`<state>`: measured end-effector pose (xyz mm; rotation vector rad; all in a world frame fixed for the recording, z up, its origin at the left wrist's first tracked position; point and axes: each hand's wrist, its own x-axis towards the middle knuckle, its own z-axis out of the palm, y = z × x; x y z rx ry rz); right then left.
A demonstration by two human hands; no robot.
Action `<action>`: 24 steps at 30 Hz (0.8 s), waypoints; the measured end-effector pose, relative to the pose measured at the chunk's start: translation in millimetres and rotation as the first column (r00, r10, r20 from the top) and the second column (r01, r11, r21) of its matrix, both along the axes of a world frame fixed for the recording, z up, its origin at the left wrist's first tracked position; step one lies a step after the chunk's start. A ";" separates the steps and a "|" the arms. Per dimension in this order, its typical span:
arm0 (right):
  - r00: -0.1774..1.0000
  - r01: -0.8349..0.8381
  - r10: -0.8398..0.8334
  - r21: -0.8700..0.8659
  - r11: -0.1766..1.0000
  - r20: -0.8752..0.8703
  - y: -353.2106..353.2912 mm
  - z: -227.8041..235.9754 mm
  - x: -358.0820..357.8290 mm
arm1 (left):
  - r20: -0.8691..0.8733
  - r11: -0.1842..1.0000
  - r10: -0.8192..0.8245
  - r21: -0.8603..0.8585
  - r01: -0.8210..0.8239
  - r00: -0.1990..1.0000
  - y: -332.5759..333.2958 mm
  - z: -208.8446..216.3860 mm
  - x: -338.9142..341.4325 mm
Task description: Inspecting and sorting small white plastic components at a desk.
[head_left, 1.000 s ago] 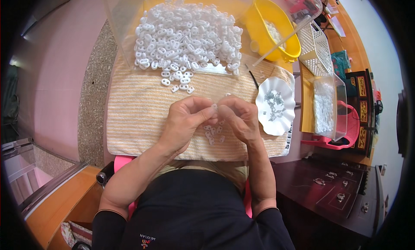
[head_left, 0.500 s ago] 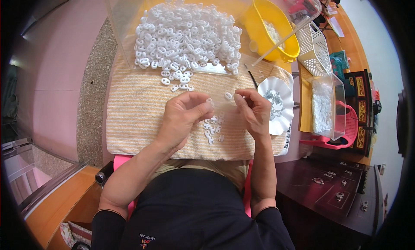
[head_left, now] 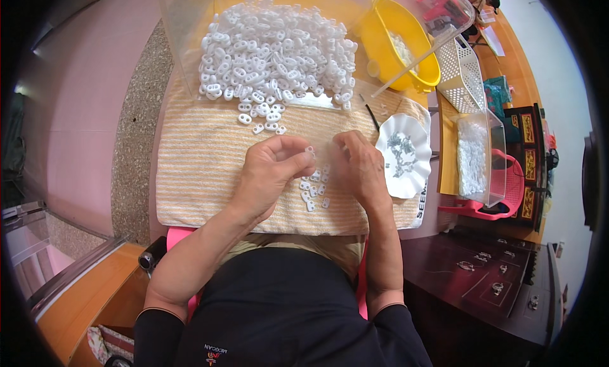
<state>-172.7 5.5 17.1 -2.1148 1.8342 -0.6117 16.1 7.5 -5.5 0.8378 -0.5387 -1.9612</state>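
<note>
The left hand (head_left: 269,170) pinches a white piece (head_left: 310,150); the right hand (head_left: 365,170) (grip impossible to tell) is apart at three o'clock, near a white dish (head_left: 420,169).

We've got a matt, rough-napped cloth towel (head_left: 203,176); smooth, semi-gloss plastic two-hole pcs (head_left: 273,56); a clear, shiny plastic bin (head_left: 311,101); a smooth yellow plastic basin (head_left: 382,34); a glossy fluted dish (head_left: 415,185), mat'l unclear; a dk lacquered wood-look cabinet (head_left: 438,265) w/ shiny metal fittings (head_left: 498,288); a speckled, stone-like floor strip (head_left: 141,113).
</note>
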 end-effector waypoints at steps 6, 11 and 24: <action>0.963 -0.086 0.072 0.043 0.995 0.261 2.1 3.0 -5.3 | 0.033 1.000 -0.006 -0.025 0.007 0.999 0.7 -1.1 -0.4; 0.858 -0.138 0.000 0.231 0.963 0.514 2.5 1.7 -11.2 | 0.053 0.999 -0.014 -0.031 0.015 0.998 0.7 -1.0 -1.1; 0.533 -0.243 -0.163 0.335 0.911 0.830 5.6 0.0 -5.7 | 0.026 0.999 -0.054 0.000 0.054 0.998 1.0 1.6 -0.5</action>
